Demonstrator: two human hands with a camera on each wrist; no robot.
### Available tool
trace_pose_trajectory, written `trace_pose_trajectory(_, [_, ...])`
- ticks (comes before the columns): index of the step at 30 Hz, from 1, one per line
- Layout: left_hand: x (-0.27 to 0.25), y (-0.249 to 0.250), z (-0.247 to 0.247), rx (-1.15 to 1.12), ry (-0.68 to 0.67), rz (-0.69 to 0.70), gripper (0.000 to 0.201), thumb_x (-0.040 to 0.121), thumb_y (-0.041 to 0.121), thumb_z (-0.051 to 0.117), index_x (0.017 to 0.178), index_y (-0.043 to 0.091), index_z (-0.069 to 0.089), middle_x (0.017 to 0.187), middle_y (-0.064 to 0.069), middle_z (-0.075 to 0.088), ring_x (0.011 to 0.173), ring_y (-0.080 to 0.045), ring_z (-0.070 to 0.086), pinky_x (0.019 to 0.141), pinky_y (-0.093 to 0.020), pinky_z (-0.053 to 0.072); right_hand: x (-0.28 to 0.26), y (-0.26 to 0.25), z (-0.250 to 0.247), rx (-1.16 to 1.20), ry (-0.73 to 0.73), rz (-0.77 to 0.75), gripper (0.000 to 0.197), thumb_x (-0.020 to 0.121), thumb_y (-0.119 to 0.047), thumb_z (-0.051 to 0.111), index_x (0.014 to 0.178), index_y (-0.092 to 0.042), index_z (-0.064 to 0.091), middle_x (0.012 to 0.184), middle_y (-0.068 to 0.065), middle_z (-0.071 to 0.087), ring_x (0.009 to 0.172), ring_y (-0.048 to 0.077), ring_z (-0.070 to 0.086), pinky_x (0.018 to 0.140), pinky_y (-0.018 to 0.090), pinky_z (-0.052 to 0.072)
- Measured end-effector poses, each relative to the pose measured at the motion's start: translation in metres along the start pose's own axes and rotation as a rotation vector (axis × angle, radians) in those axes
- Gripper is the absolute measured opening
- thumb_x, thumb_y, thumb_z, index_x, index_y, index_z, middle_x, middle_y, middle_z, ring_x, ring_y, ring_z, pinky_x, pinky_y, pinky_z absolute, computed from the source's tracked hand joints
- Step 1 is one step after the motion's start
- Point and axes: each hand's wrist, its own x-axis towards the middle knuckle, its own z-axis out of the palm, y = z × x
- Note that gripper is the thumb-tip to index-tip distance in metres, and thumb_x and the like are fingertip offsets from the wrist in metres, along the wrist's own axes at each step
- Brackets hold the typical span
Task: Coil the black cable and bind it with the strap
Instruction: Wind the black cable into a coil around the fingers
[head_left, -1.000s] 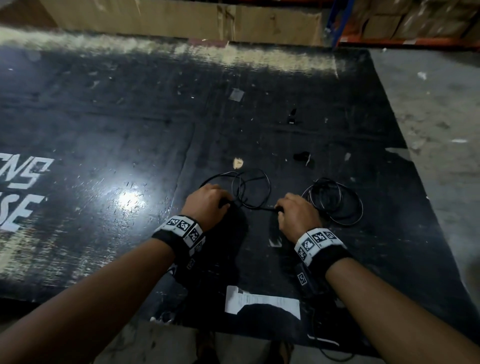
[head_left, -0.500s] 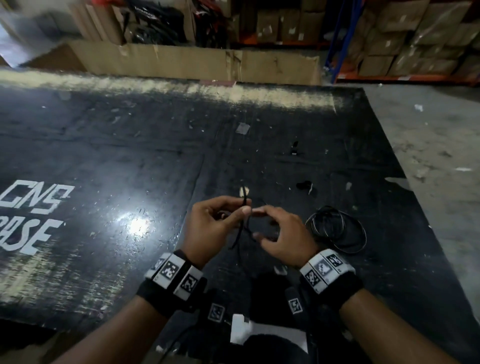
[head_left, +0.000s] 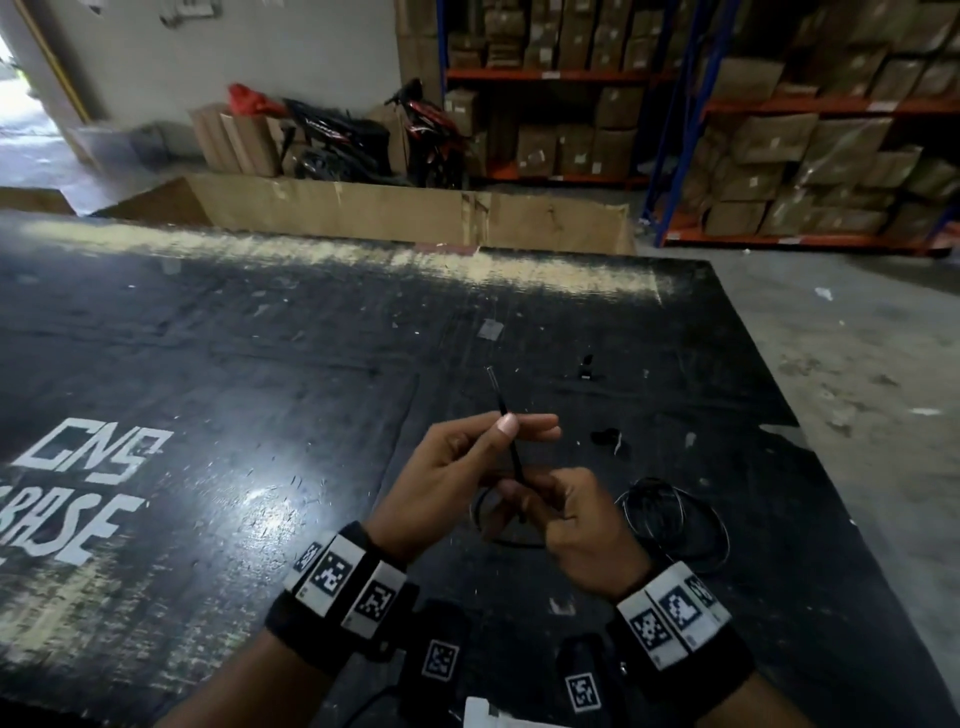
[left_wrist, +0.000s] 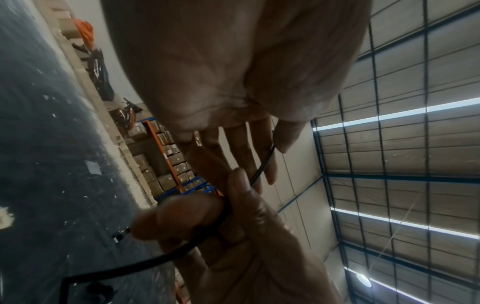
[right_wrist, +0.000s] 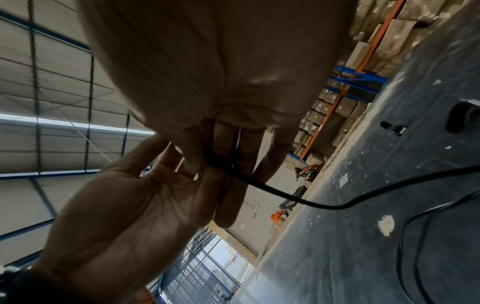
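The left hand (head_left: 447, 467) is raised above the black mat (head_left: 260, 395) on the floor, and the free end of a thin black strap (head_left: 506, 431) is pinched between its thumb and forefinger, the other fingers left straight; the strap's tip sticks up toward twelve o'clock. The right hand (head_left: 576, 519), at four o'clock from the left, is curled around the lower part of the strap and a few loops of the black cable (head_left: 498, 535). The strap seems to be held taut between the two hands so that it can be drawn tight around the bundle, though this is a judgement only. In the right wrist view the cable (right_wrist: 324, 205) is seen trailing from the fingers down to the mat.

A second coil (head_left: 675, 519) lies on the mat at three o'clock from the right hand; whether it belongs to the same cable cannot be told. The strap's head and how far it is threaded are hidden by the right fingers. Small dark scraps (head_left: 605, 436) further off are too small to be named.
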Motion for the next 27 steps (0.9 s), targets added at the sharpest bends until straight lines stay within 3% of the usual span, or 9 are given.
trace_pose_trajectory(3, [0.001,0.003,0.006,-0.028,-0.054,0.005,0.039,0.110,0.015,0.036,0.131,-0.003,0.065,0.132,-0.020,0.070,0.076,-0.015,0.076,0.065,-0.033,0.059,-0.004,-0.001,-0.004,0.058,0.001,-0.008,0.024,0.104,-0.016,0.054,0.110,-0.009,0.076,0.079,0.019,0.079,0.079,0.032,0.077,0.089,0.049,0.060])
trace_pose_trajectory(5, [0.004,0.006,0.007,-0.104,-0.029,-0.002,0.040,0.110,0.022,0.037,0.132,0.004,0.065,0.134,-0.015,0.071,0.099,-0.034,0.076,0.081,-0.049,0.058,-0.007,0.000,-0.005,0.092,-0.001,-0.011,0.028,0.105,-0.017,0.050,0.115,-0.007,0.074,0.075,0.023,0.075,0.074,0.032,0.076,0.086,0.045,0.060])
trace_pose_trajectory(7, [0.011,0.010,0.003,-0.281,0.030,-0.021,0.042,0.108,0.027,0.036,0.134,0.009,0.064,0.136,-0.016,0.069,0.130,-0.031,0.063,0.109,-0.049,0.046,-0.011,0.005,-0.005,0.119,-0.005,0.006,0.032,0.106,-0.018,0.044,0.117,-0.004,0.071,0.070,0.023,0.071,0.069,0.025,0.072,0.080,0.035,0.060])
trace_pose_trajectory(9, [0.020,0.021,-0.006,-0.491,0.057,-0.039,0.044,0.108,0.032,0.034,0.138,0.017,0.062,0.143,-0.014,0.064,0.140,-0.027,0.055,0.121,-0.057,0.031,-0.015,0.010,-0.007,0.110,-0.018,0.028,0.036,0.107,-0.024,0.041,0.114,-0.006,0.072,0.066,0.016,0.067,0.065,0.022,0.068,0.079,0.032,0.058])
trace_pose_trajectory(14, [0.031,0.046,-0.029,-0.733,-0.107,-0.008,0.044,0.103,0.045,0.035,0.144,0.043,0.051,0.160,-0.006,0.048,0.144,-0.039,0.048,0.105,-0.082,0.030,-0.020,0.025,-0.017,0.077,-0.003,0.053,0.036,0.105,-0.026,0.045,0.103,-0.006,0.075,0.058,-0.003,0.057,0.055,0.016,0.055,0.065,0.033,0.048])
trace_pose_trajectory(17, [0.030,0.054,-0.034,-0.784,-0.183,0.001,0.043,0.099,0.045,0.039,0.139,0.043,0.055,0.163,-0.009,0.043,0.144,-0.045,0.045,0.104,-0.086,0.024,-0.017,0.034,-0.028,0.062,-0.007,0.171,0.035,0.107,-0.024,0.044,0.102,-0.006,0.074,0.054,-0.008,0.050,0.052,0.019,0.043,0.052,0.028,0.035])
trace_pose_trajectory(23, [0.020,0.051,-0.035,-0.821,-0.378,-0.072,0.042,0.099,0.043,0.041,0.136,0.038,0.062,0.150,-0.013,0.058,0.140,-0.049,0.048,0.106,-0.088,0.013,-0.002,0.047,-0.053,-0.062,0.063,0.241,0.037,0.107,-0.021,0.044,0.087,-0.010,0.073,0.042,-0.010,0.044,0.038,0.001,0.034,0.044,0.018,0.029])
trace_pose_trajectory(25, [0.014,0.040,-0.026,-0.762,-0.457,-0.176,0.042,0.098,0.043,0.047,0.136,0.036,0.063,0.144,-0.014,0.064,0.135,-0.048,0.054,0.110,-0.085,0.013,0.012,0.042,-0.064,-0.110,0.116,0.221,0.036,0.106,-0.022,0.048,0.083,-0.009,0.072,0.043,-0.011,0.047,0.039,0.000,0.040,0.044,0.019,0.034])
trace_pose_trajectory(27, [0.007,0.027,-0.015,-0.658,-0.526,-0.298,0.047,0.093,0.045,0.059,0.139,0.034,0.062,0.143,-0.016,0.064,0.134,-0.047,0.056,0.115,-0.078,0.019,0.027,0.028,-0.074,-0.197,0.164,0.148,0.031,0.102,-0.023,0.057,0.084,-0.004,0.073,0.059,-0.006,0.063,0.056,0.006,0.058,0.058,0.029,0.050])
